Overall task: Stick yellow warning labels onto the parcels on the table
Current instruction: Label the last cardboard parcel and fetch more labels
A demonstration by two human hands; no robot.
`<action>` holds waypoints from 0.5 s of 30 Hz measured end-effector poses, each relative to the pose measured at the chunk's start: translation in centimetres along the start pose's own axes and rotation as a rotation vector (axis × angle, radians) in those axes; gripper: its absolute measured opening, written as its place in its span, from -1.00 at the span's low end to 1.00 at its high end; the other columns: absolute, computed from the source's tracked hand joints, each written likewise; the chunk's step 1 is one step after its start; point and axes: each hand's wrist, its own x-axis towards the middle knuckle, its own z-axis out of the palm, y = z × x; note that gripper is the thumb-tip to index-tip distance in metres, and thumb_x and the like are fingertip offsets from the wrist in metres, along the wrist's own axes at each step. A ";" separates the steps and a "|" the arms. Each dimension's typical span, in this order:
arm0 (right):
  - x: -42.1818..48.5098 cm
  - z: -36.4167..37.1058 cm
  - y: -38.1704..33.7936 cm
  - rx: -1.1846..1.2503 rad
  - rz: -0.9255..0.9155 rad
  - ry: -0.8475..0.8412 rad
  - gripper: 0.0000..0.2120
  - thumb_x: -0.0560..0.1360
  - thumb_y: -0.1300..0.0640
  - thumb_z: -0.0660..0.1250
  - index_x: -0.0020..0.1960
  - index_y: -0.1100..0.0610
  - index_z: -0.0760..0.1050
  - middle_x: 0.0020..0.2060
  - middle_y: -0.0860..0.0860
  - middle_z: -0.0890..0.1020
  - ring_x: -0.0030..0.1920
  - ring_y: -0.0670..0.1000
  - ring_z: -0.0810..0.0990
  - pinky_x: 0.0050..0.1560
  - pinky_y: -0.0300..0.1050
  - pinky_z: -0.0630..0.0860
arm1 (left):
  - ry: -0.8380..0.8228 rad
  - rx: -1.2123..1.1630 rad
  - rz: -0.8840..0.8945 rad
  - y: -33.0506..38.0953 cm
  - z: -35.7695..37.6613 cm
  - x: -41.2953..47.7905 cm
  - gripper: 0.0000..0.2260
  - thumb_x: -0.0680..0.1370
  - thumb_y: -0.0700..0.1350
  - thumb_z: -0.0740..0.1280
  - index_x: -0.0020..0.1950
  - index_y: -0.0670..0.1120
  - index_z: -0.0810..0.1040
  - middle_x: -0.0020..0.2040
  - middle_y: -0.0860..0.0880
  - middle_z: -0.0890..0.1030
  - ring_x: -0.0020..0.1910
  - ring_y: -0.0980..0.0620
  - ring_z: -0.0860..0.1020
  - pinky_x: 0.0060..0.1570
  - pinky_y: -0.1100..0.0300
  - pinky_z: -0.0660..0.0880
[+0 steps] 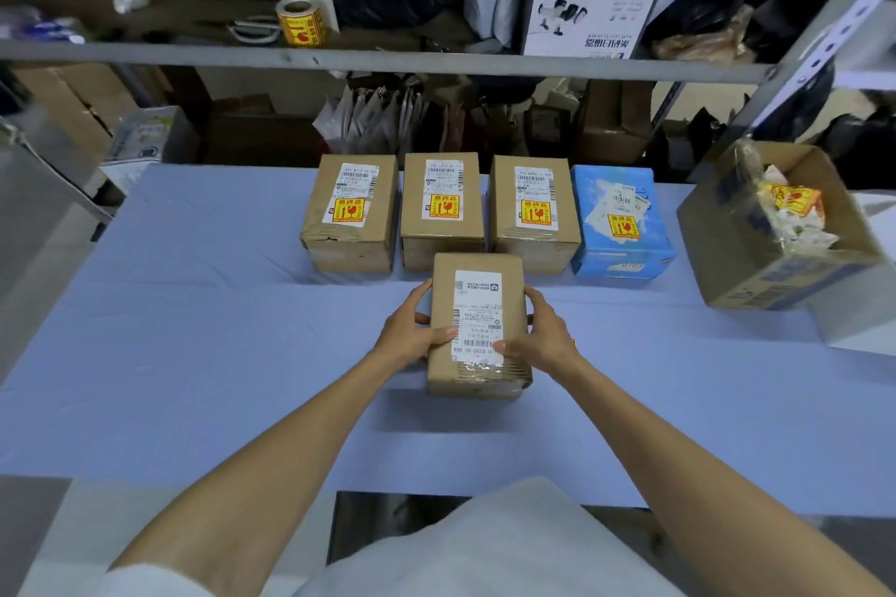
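I hold the unlabelled brown cardboard parcel (pixel 477 322) between my left hand (pixel 409 330) and right hand (pixel 545 335), fingers (pixel 439 334) clamped on its flat sides, thumbs over its white shipping slip. Beyond my fingers, four parcels (pixel 443 208) wear glossy yellow labels (pixel 535 211) on the table (pixel 194 330).

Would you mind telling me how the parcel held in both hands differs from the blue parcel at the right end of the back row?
The held parcel is plain brown cardboard; the blue parcel is wrapped in blue. The held parcel shows only a white shipping label, while the blue parcel already carries a yellow warning label. The held parcel sits alone in front, gripped by the left hand and right hand; the blue parcel stands untouched in the row. Both rest on the table.
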 end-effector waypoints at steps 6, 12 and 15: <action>0.3 0.2 0.2 -0.043 -0.029 0.002 -0.16 0.35 0.21 0.51 0.48 0.07 0.10 0.30 0.10 0.49 0.26 0.13 0.49 0.07 -0.02 0.45 | 0.062 0.039 0.056 -0.2 0.1 1.6 -0.23 0.36 -0.11 0.55 0.47 0.07 0.25 0.21 -0.12 0.48 0.06 -0.04 0.55 -0.01 0.05 0.57; 0.5 0.2 0.4 -0.038 -0.020 0.007 -0.09 0.34 0.17 0.54 0.51 0.04 0.07 0.34 0.09 0.46 0.27 0.13 0.50 0.12 0.00 0.48 | 0.185 0.087 0.062 0.2 1.2 2.6 -0.37 0.38 -0.03 0.53 0.38 0.01 0.34 0.22 -0.09 0.51 0.02 0.05 0.50 0.02 0.14 0.44; 0.6 0.2 0.6 -0.024 -0.018 0.024 -0.07 0.32 0.17 0.55 0.52 0.03 0.08 0.33 0.10 0.48 0.25 0.13 0.51 0.15 0.04 0.49 | 0.183 0.121 0.063 0.0 1.2 2.8 -0.39 0.39 -0.04 0.52 0.38 0.01 0.34 0.22 -0.08 0.50 0.01 0.05 0.49 0.00 0.16 0.40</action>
